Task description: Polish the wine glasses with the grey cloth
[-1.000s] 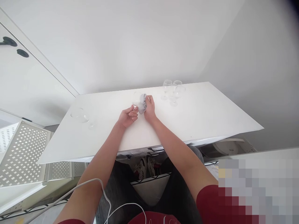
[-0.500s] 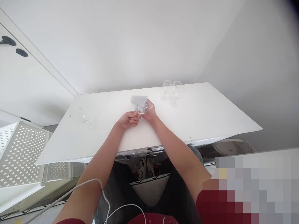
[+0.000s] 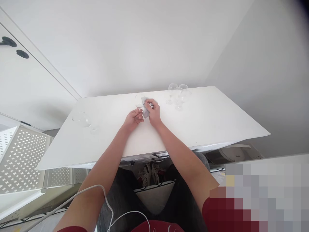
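A clear wine glass [image 3: 139, 101] is pinched low down by the fingers of my left hand [image 3: 134, 119], its bowl pointing up and away from me. Bunched in my right hand [image 3: 154, 112] is a light grey cloth [image 3: 145, 111], right beside the glass bowl; whether it touches the bowl I cannot tell. Both hands are over the middle of the white table [image 3: 183, 129]. Behind and to their right stand several stemmed glasses [image 3: 173, 91] in a group. Toward the table's left end is another clear glass [image 3: 82, 120], faint against the white top.
A white perforated metal unit [image 3: 23, 158] is at the lower left, below the table edge. A white cable [image 3: 106, 196] crosses my left arm and lap. Behind the table rises a plain wall [image 3: 145, 48]; a door handle [image 3: 9, 42] shows at upper left.
The wine glass has turned, its bowl swinging from right to upper left. My right hand has come off the bowl and now bunches the cloth beside it. My left hand stays near the stem.
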A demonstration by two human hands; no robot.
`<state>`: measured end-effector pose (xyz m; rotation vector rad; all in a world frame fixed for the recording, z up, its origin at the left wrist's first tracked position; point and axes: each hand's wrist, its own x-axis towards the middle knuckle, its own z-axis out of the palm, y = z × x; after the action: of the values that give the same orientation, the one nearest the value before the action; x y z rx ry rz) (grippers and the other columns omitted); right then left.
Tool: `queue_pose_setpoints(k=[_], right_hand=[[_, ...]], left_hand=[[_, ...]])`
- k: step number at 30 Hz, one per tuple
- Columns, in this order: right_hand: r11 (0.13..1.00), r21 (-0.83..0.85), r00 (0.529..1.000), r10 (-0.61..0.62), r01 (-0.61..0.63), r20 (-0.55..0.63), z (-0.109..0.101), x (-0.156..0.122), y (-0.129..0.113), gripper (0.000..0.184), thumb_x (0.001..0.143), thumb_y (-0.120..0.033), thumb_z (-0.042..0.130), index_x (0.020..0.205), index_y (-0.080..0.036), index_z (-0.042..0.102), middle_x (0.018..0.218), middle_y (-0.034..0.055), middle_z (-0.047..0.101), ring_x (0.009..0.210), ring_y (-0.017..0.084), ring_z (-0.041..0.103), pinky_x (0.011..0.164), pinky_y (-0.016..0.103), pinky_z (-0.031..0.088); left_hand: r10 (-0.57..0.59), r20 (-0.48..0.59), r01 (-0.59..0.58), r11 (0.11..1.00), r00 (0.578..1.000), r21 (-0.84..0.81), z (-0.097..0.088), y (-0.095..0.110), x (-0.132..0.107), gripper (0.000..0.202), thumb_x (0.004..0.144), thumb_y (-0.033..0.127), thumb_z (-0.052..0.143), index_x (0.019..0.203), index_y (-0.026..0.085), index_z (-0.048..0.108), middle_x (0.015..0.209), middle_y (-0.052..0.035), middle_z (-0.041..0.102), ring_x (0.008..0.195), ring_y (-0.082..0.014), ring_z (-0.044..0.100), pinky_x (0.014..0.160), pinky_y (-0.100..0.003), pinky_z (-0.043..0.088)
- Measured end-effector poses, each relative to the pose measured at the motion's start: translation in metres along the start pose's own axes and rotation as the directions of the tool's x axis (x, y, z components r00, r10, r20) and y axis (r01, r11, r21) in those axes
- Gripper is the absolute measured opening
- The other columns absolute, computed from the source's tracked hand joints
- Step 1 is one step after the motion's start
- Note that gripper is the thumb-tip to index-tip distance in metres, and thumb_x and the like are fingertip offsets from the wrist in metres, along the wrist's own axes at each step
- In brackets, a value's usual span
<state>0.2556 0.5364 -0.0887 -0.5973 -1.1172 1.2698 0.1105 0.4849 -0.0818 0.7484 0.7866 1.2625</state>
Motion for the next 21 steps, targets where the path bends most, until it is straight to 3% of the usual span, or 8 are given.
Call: queue_pose_setpoints(k=[2,4,10,13,16,21], right_hand=[[0.98,-0.173,0.993,-0.088,0.099,0.074,0.001,-0.004,-0.005,0.019,0.09,-0.045,0.073,0.089,-0.026,0.069,0.099,0.0023,0.06,0.095,0.019,0.054,0.085,0.029,0.051],[0.959,-0.241,0.986,-0.128,0.15,0.104,0.0,-0.006,-0.009,0.02,0.091,-0.047,0.072,0.091,-0.027,0.069,0.101,0.0038,0.058,0.098,0.02,0.053,0.086,0.03,0.051],[0.962,-0.233,0.984,-0.163,0.141,-0.077,-0.009,-0.001,-0.007,0.028,0.096,-0.051,0.066,0.114,-0.03,0.065,0.103,0.0029,0.053,0.096,0.02,0.053,0.092,0.033,0.049],[0.917,-0.328,0.973,-0.205,0.228,0.104,-0.006,-0.005,-0.001,0.021,0.095,-0.049,0.068,0.101,-0.029,0.068,0.098,0.0048,0.055,0.101,0.025,0.053,0.101,0.041,0.049],[0.841,-0.414,0.928,-0.251,0.35,0.275,0.002,-0.01,0.004,0.019,0.094,-0.046,0.07,0.09,-0.028,0.07,0.095,0.0076,0.055,0.108,0.03,0.051,0.109,0.05,0.047],[0.882,-0.395,0.966,-0.249,0.256,0.071,0.005,-0.01,0.001,0.031,0.099,-0.052,0.064,0.121,-0.031,0.071,0.12,0.0091,0.052,0.115,0.027,0.055,0.109,0.045,0.05]], left_hand=[[0.012,-0.026,-0.011,0.999,1.0,0.031,0.001,-0.002,0.0,0.029,0.095,0.04,0.079,0.089,0.013,0.069,0.068,0.0056,0.039,0.057,-0.0087,0.05,0.06,-0.024,0.058],[0.006,-0.032,-0.004,0.999,0.999,0.043,0.001,-0.003,0.0,0.028,0.094,0.04,0.078,0.09,0.014,0.069,0.067,0.0058,0.038,0.056,-0.009,0.049,0.06,-0.025,0.059],[-0.094,0.033,0.091,0.992,0.995,0.087,-0.001,-0.003,-0.003,0.029,0.093,0.039,0.079,0.084,0.013,0.069,0.067,0.0054,0.038,0.052,-0.0077,0.044,0.051,-0.022,0.051],[-0.047,-0.004,0.047,0.997,0.999,0.064,-0.003,-0.004,0.0,0.026,0.094,0.031,0.073,0.076,0.014,0.066,0.064,0.0044,0.039,0.052,-0.0084,0.045,0.051,-0.022,0.05],[-0.01,-0.076,0.016,0.997,0.997,0.078,-0.003,-0.005,0.002,0.033,0.093,0.021,0.066,0.063,0.016,0.056,0.06,0.0012,0.043,0.053,-0.0101,0.049,0.05,-0.022,0.048],[-0.058,0.016,0.057,0.995,0.998,0.079,0.002,-0.001,-0.004,0.031,0.095,0.037,0.075,0.077,0.015,0.065,0.063,0.0037,0.04,0.053,-0.0091,0.047,0.048,-0.02,0.044]])
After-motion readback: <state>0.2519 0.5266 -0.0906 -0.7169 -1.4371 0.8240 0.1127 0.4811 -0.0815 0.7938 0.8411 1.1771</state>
